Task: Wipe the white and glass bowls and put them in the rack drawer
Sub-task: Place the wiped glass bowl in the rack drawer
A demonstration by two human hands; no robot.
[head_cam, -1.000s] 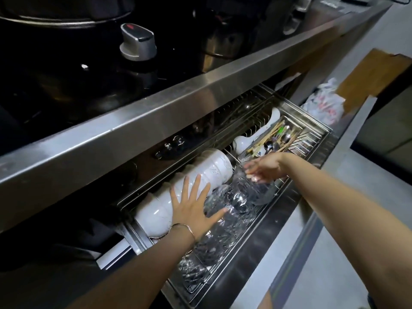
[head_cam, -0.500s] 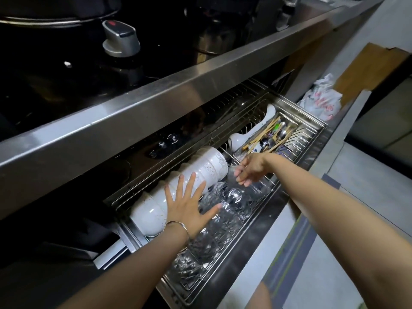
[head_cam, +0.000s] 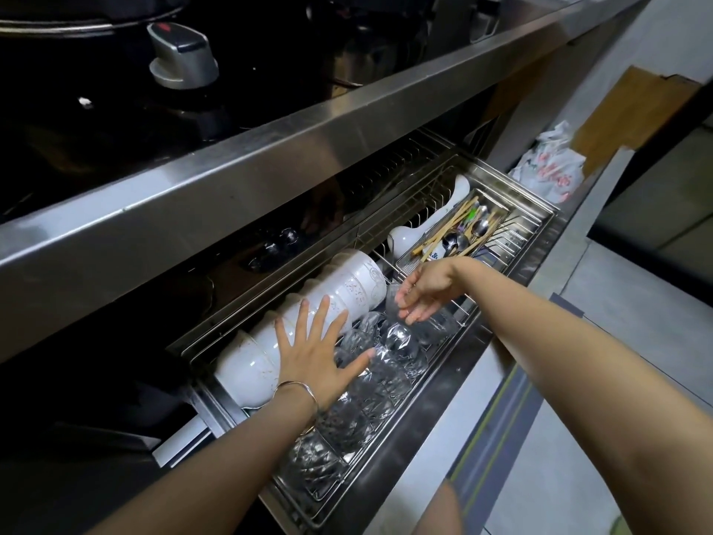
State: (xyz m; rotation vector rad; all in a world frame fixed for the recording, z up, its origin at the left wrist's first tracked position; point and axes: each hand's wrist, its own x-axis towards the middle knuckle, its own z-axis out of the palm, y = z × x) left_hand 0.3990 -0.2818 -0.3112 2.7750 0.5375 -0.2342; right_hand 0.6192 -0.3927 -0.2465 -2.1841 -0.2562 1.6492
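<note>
The shiny steel rack drawer (head_cam: pixel 513 241) is pulled out from under the long metal tabletop (head_cam: pixel 270 160), so both rows of bowls are easy to reach from above.

The smooth white round bowls (head_cam: pixel 339 295) lie on their sides in one long row at the back of the drawer. Each one is tucked into the next, and that probably saves room and lets water run off. Beside them, along the front of the drawer, sits a row of clear glass bowls with bumpy cut patterns (head_cam: pixel 370 388), nested the same way on the thin wire bars.

The left hand (head_cam: pixel 312 355) lies flat with its fingers spread wide apart. It rests across both rows, with the fingers on the white bowls and the thumb on the glass ones. It looks like it is holding the rows steady so that nothing slides or clinks. A thin silver bracelet (head_cam: pixel 297 388) hangs on that wrist.

The right hand (head_cam: pixel 424 293) reaches down at the far end of the glass row. Its fingers curl loosely over the rim of the last clear glass bowl (head_cam: pixel 434 326), as if setting it in place. I cannot tell if they are gripping it tight.

Behind that, a little wire basket (head_cam: pixel 497 222) holds wooden chopsticks and metal spoons.

Glass is slippery and can chip, so gentle hands matter here.
</note>
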